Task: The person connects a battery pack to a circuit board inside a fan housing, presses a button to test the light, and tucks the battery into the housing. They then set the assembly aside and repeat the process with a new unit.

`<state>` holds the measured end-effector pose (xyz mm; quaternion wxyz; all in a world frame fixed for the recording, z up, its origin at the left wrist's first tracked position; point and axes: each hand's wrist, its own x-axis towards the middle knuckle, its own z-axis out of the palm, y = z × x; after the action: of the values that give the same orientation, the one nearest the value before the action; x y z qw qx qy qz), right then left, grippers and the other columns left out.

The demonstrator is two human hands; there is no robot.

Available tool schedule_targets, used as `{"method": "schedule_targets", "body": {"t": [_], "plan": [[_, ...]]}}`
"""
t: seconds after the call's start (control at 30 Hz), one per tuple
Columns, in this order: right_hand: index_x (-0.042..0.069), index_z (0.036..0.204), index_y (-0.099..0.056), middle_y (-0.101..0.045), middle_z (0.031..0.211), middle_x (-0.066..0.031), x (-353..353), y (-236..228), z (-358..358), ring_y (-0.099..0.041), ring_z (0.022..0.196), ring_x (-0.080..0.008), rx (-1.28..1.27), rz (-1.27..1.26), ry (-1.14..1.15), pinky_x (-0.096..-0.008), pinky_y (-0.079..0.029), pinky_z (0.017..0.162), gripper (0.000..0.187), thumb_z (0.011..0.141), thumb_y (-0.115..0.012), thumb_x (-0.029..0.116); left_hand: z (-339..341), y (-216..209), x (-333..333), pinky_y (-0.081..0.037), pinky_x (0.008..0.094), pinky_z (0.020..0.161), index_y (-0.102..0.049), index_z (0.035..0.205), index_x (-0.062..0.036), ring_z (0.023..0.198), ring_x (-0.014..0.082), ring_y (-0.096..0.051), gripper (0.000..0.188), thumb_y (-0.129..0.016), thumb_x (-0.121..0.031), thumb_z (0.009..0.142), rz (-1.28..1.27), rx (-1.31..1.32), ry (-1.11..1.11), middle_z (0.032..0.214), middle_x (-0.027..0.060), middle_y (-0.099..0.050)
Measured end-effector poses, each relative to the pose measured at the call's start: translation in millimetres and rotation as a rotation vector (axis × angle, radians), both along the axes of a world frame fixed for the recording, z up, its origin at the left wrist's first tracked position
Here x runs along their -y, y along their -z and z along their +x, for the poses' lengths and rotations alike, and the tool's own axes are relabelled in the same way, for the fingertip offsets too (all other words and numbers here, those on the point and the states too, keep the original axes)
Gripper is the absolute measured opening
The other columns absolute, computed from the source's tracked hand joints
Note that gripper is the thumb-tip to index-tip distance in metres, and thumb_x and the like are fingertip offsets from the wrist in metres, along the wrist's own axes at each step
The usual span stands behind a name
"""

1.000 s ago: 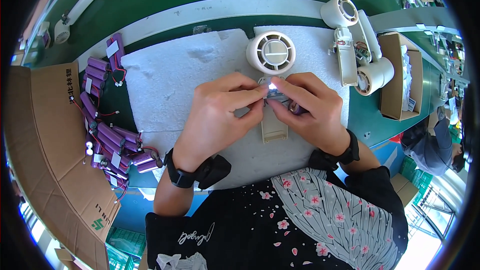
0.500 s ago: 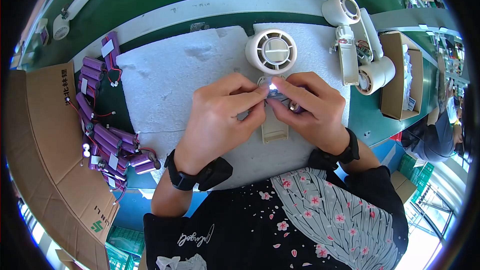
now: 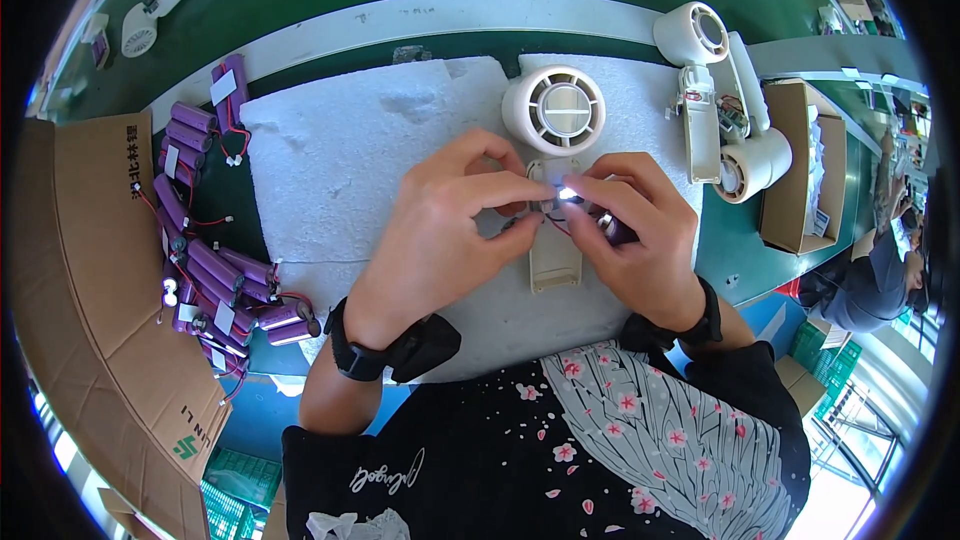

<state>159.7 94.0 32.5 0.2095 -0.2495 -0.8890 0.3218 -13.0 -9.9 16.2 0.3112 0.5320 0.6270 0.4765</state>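
A cream handheld fan [image 3: 515, 110] lies on the white foam pad, its round head away from me and its opened handle [image 3: 556, 265] toward me. My left hand [image 3: 445, 215] bends its index finger and thumb to the handle's upper part; what lies between those fingertips is hidden. Curled on the other side, my right hand [image 3: 645, 230] holds a purple battery [image 3: 622, 231] under its fingers. A bright white light [image 3: 568, 194] shines by the right index fingertip, and a thin red wire runs below it.
Purple batteries [image 3: 212, 275] with red wires are heaped left of the foam pad [image 3: 330, 160], beside a large cardboard box [image 3: 100, 240]. More fan parts [image 3: 690, 35] and a small open carton [image 3: 783, 190] stand at right. A person [image 3: 865, 285] sits farther right.
The left index finger and thumb have moved farther apart. More of the battery shows in my right hand. The light now sits by the right index fingertip; the whole view has shifted slightly.
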Motion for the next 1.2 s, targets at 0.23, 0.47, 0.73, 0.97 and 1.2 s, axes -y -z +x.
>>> {"method": "schedule_targets", "body": {"t": [0.23, 0.47, 0.73, 0.97, 1.2], "plan": [[0.005, 0.095, -0.070, -0.061, 0.095, -0.0087, -5.8, 4.1, -1.0, -0.063, 0.067, -0.0160, -0.015, 0.015, -0.062, -0.0255, -0.050, 0.056, 0.024, 0.072, -0.075, -0.002, -0.4, 0.5, -2.8, -0.056, 0.0283, 0.077, -0.064, 0.107, -0.0013, 0.084, 0.0165, -0.066, 0.035, -0.067, 0.012, 0.075, -0.136, 0.269, 0.113, 0.094, 0.0086, -0.064], [0.005, 0.094, -0.070, -0.061, 0.095, -0.0091, -4.7, 5.1, -0.8, -0.063, 0.069, -0.0162, -0.028, 0.029, -0.065, -0.0261, -0.050, 0.056, 0.025, 0.071, -0.076, -0.003, -0.9, -0.9, -3.4, -0.054, 0.0281, 0.080, -0.060, 0.114, -0.0008, 0.085, 0.0142, -0.065, 0.038, -0.062, 0.013, 0.079, -0.177, 0.313, 0.115, 0.095, 0.0088, -0.064], [0.004, 0.095, -0.070, -0.061, 0.095, -0.0086, -3.0, 9.2, -2.8, -0.062, 0.067, -0.0137, -0.051, 0.044, -0.038, -0.0240, -0.049, 0.054, 0.027, 0.070, -0.077, -0.003, 0.1, -0.1, -2.8, -0.054, 0.0287, 0.081, -0.060, 0.114, -0.0009, 0.089, 0.0140, -0.065, 0.036, -0.058, 0.014, 0.082, -0.176, 0.333, 0.100, 0.096, 0.0084, -0.065], [0.003, 0.098, -0.071, -0.061, 0.094, -0.0083, -2.8, 8.6, -2.3, -0.061, 0.066, -0.0130, -0.032, 0.046, -0.037, -0.0235, -0.048, 0.054, 0.028, 0.071, -0.077, -0.003, 2.0, 1.6, -3.4, -0.054, 0.0286, 0.081, -0.060, 0.113, -0.0004, 0.089, 0.0142, -0.066, 0.033, -0.058, 0.013, 0.083, -0.191, 0.354, 0.080, 0.096, 0.0087, -0.066], [0.002, 0.098, -0.072, -0.060, 0.091, -0.0075, -5.4, 10.1, -3.2, -0.061, 0.065, -0.0128, -0.048, 0.083, -0.063, -0.0233, -0.048, 0.054, 0.026, 0.072, -0.077, -0.003, 1.6, 3.6, -3.3, -0.054, 0.0281, 0.081, -0.060, 0.113, 0.0001, 0.089, 0.0139, -0.066, 0.031, -0.058, 0.012, 0.084, -0.190, 0.367, 0.067, 0.095, 0.0080, -0.066]]}}
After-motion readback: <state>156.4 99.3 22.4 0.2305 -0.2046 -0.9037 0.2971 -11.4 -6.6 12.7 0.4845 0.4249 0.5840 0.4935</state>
